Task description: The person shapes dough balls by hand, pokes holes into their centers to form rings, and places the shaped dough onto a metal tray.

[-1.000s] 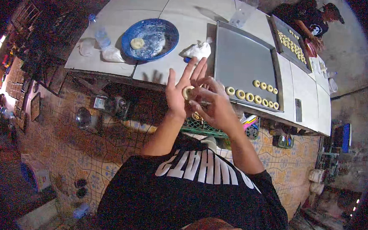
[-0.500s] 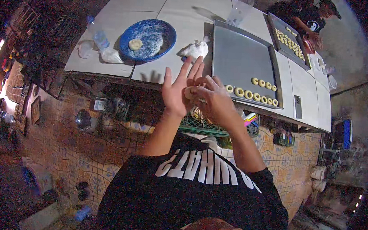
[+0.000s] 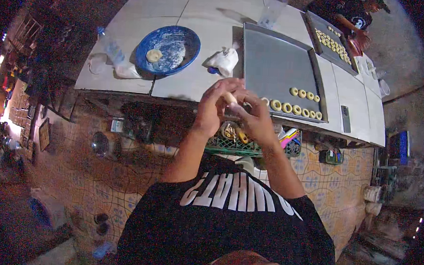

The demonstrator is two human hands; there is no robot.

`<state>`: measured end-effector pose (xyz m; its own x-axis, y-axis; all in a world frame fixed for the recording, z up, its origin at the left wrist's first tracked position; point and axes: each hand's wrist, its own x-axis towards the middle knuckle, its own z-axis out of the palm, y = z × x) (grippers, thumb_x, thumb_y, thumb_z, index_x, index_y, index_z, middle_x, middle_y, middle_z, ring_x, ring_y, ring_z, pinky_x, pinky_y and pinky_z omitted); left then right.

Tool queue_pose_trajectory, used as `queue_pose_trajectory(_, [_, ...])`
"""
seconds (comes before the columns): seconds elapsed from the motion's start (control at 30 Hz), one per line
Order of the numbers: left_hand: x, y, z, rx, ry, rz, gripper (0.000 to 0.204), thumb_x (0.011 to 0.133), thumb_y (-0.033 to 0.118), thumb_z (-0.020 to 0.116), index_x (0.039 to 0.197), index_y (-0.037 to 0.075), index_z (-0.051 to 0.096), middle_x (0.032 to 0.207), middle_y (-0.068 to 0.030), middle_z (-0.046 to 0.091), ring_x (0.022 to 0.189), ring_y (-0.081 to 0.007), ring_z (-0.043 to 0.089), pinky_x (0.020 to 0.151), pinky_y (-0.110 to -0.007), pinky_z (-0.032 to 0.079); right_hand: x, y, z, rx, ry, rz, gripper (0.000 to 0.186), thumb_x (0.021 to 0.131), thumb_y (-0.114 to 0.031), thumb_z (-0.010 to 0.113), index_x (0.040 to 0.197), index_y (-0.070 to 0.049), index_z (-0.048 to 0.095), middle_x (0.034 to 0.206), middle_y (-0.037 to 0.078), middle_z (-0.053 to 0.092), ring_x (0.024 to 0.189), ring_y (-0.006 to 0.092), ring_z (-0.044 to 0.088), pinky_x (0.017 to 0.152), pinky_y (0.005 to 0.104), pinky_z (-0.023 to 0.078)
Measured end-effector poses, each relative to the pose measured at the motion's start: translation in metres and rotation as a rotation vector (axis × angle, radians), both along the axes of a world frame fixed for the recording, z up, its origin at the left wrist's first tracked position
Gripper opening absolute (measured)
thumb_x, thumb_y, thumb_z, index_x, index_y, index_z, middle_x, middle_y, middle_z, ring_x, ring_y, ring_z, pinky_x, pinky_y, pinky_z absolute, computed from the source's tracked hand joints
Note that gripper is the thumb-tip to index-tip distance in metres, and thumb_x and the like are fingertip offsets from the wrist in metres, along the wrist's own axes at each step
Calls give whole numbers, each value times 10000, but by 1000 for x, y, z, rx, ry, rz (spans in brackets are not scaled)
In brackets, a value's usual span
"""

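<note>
Just in front of the table's near edge, a small piece of pale dough [image 3: 229,98] is pinched between my two hands. My left hand [image 3: 211,108] curls around it from the left, and the fingers of my right hand [image 3: 255,116] press on it from the right. The dough's far side is hidden by my fingers. Right of my hands lies a large grey metal tray [image 3: 279,59], where dough rings [image 3: 287,108] line the near edge, with a shorter row behind. To the left, a blue bowl [image 3: 196,48] dusted with flour holds a round dough lump [image 3: 153,56].
A white plastic bag [image 3: 224,61] sits between bowl and tray. Clear bottles stand on the table, and a dark phone [image 3: 345,119] lies at the right. Farther off, another person [image 3: 347,17] is beside a second filled tray [image 3: 331,45]. A green crate [image 3: 211,144] is below the table.
My left hand has gone from flat and spread to curled around the dough. The dough has turned from lying against my palm to being held up between both hands' fingers.
</note>
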<state>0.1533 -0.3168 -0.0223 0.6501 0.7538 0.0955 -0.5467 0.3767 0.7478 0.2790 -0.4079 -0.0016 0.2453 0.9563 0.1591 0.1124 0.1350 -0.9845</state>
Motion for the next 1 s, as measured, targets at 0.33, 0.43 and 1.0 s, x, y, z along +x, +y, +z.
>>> queue_pose_trajectory(0.33, [6,-5,2,513,414,140,248,980,108,715,1181,-36,703,1027,-86,750,918,-121,698,842,-279,565,23,-20,-4,-147,398,-31,292,987,-223,719,1181,-5,714,1123,46,702,1025,156,649,938,316,502])
queue_pose_trajectory(0.43, [9,-7,-2,530,427,134,249,976,88,712,1186,-43,692,1032,-81,748,930,-122,697,853,-282,564,27,-21,-11,-174,446,-29,287,956,-148,741,1202,-7,696,1128,46,703,1020,150,661,914,319,543])
queue_pose_trajectory(1.0, [-6,0,-1,598,389,117,239,927,-26,717,1166,-30,710,1077,-100,742,970,-149,708,885,-292,574,19,-17,-1,-42,130,-61,180,897,-102,778,1039,-12,710,1098,43,660,1106,165,600,1018,334,451])
